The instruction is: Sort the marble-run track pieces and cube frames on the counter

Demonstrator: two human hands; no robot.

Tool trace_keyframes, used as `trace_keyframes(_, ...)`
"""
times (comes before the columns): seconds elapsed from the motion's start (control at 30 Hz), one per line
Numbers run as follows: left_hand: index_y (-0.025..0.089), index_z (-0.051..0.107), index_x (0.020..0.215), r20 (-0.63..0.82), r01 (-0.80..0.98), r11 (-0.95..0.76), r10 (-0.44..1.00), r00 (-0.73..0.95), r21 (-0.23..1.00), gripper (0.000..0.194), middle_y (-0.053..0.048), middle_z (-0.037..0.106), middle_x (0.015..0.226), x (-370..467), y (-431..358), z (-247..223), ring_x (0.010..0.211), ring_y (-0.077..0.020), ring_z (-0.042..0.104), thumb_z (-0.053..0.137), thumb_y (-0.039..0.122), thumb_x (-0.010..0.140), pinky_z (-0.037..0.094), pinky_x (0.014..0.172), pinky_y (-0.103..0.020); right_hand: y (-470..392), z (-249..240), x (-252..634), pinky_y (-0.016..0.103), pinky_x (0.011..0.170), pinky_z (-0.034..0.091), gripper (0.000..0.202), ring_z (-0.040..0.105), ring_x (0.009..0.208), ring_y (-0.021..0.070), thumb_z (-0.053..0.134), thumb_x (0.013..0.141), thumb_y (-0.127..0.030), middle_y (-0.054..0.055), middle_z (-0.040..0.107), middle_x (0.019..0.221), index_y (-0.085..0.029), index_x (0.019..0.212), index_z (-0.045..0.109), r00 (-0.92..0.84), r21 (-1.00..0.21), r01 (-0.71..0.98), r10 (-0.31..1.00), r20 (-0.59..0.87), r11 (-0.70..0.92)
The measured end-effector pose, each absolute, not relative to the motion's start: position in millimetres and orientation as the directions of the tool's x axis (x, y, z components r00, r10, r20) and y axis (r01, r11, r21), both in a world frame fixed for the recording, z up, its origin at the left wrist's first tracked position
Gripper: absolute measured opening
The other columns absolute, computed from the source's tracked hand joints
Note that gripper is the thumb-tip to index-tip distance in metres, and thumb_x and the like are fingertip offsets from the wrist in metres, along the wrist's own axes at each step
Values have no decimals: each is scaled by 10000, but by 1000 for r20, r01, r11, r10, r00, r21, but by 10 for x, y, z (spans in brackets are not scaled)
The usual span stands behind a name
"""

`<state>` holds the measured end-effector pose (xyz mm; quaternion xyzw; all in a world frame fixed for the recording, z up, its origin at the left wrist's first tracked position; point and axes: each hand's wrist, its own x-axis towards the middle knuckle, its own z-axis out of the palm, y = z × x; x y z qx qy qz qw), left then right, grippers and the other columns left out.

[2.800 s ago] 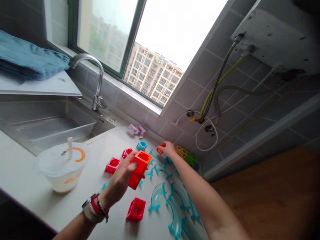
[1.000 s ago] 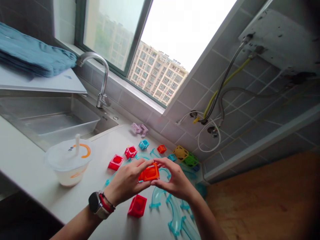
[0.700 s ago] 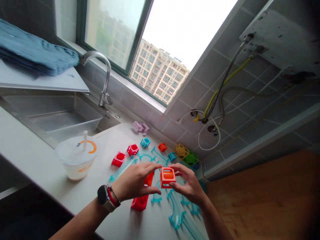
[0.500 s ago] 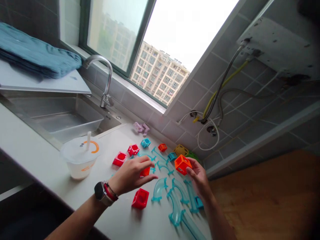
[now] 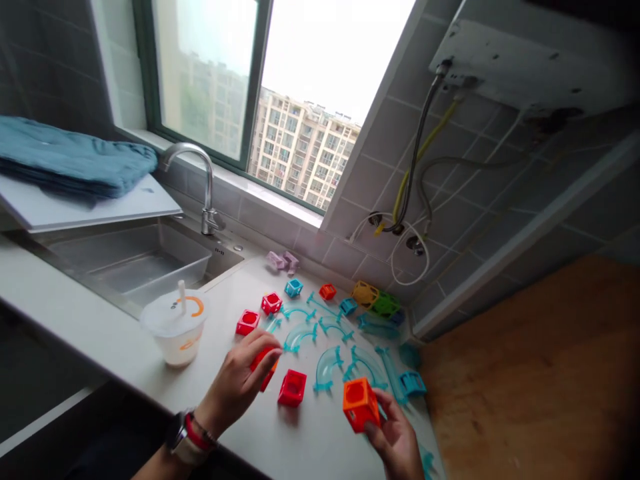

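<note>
- the left arm crosses the front edge of the smooth white table (image 5: 320, 440); a lidded plastic cup (image 5: 176, 333) stands between edge and sink (image 5: 145, 260)
- left hand (image 5: 237, 380): grip curled around a red-orange block (image 5: 265, 360)
- right hand (image 5: 395, 433): grip pinching an openwork orange cube (image 5: 361, 405), near three red cubes (image 5: 293, 388)

Right hand (image 5: 399, 437) drawn nearer, orange cube (image 5: 359, 404) too
</note>
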<state>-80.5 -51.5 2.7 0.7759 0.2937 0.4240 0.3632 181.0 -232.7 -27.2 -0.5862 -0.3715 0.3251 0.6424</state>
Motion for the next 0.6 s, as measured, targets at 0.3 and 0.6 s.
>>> trace_keyframes(0.3, 215, 730, 1031, 185, 210, -237, 953, 239, 949, 532, -109, 690, 1047, -1291, -920, -579, 965, -295, 667, 675, 700, 821, 562, 837, -362, -2626, -616, 1402, 339, 658, 606, 442, 721, 848, 264, 790, 800, -443, 124, 732, 1084, -222, 1169, 686, 478, -971, 238, 868, 135, 21)
trace_keyframes(0.6, 154, 667, 1088, -408, -404, 419, 905, 118, 813, 447, -115, 732, 1086, -1325, -1021, -265, 753, -190, 718, 613, 572, 940, 633, 632, -305, -2678, -743, 1420, 337, 584, 599, 427, 664, 704, 211, 741, 831, -282, 114, 671, 1241, -275, 1254, 682, 487, -934, 357, 852, 193, 8)
